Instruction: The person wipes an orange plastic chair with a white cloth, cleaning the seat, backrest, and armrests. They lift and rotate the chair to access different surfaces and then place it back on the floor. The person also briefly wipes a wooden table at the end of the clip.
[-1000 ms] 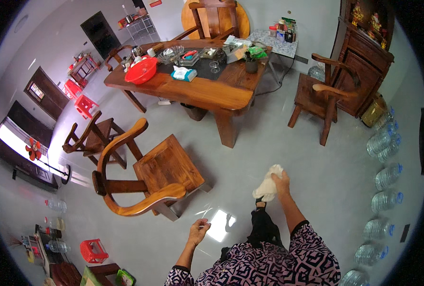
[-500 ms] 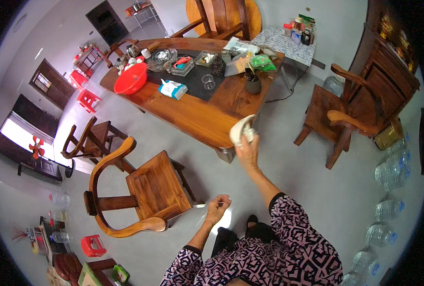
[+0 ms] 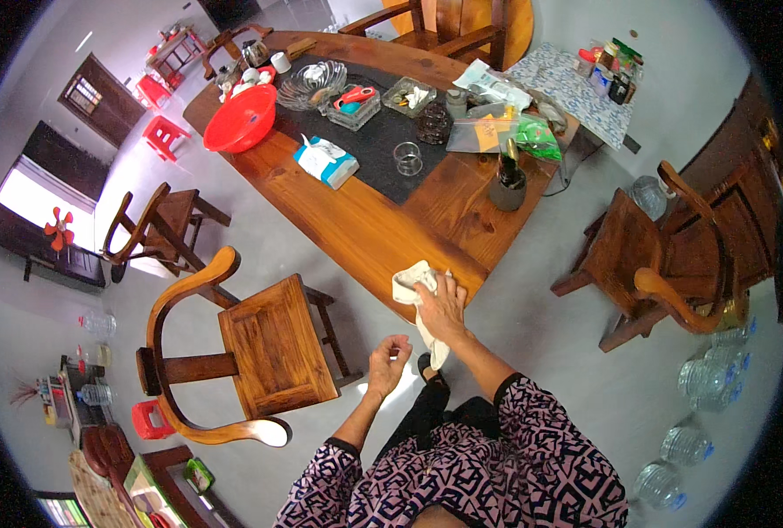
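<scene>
My right hand [image 3: 444, 305] presses a white cloth [image 3: 412, 285] onto the near edge of the long wooden table [image 3: 356, 233]; part of the cloth hangs down below the hand. My left hand [image 3: 389, 363] hovers in front of my body with its fingers curled in, holding nothing. A wooden armchair [image 3: 251, 352] stands just left of it.
On the table lie a red bowl [image 3: 239, 118], a white tissue pack [image 3: 325, 161], a small glass [image 3: 407, 158], a dark mat [image 3: 383, 145], glass dishes and a vase. Wooden chairs stand at right [image 3: 664, 264] and left [image 3: 158, 229]. Several water bottles [image 3: 699, 387] line the right floor.
I have come closer to the table. My right hand has gone from holding the cloth in the air to laying it on the table's near edge.
</scene>
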`<move>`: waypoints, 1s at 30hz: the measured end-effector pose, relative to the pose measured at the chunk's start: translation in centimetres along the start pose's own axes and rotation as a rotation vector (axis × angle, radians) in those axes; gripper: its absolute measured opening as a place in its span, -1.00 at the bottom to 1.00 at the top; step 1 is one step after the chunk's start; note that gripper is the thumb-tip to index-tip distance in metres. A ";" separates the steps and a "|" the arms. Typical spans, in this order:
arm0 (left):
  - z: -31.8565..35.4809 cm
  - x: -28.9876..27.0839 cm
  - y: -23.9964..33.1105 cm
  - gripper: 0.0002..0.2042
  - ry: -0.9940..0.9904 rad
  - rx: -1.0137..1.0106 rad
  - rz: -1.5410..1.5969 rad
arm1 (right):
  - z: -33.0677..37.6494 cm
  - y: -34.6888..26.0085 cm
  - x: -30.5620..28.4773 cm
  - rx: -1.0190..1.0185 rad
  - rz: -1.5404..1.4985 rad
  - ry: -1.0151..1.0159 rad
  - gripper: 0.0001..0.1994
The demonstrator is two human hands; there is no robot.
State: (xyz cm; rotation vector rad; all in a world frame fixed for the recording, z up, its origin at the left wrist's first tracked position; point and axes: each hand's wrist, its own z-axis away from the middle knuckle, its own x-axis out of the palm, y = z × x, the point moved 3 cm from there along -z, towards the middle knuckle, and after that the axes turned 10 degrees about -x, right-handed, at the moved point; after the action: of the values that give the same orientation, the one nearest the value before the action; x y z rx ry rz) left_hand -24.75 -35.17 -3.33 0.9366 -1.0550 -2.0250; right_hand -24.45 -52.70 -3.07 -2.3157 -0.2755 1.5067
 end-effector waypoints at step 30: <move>-34.6 6.2 20.2 -0.22 0.666 0.230 -0.230 | -20.3 15.3 -0.3 -0.136 0.016 0.007 -0.67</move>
State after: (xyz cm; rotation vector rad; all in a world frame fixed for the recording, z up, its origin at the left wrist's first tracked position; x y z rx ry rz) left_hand 4.94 -62.74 -2.15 1.7636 -0.8319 -1.5754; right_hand -6.60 -70.76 -1.61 -2.4335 -0.3687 1.5306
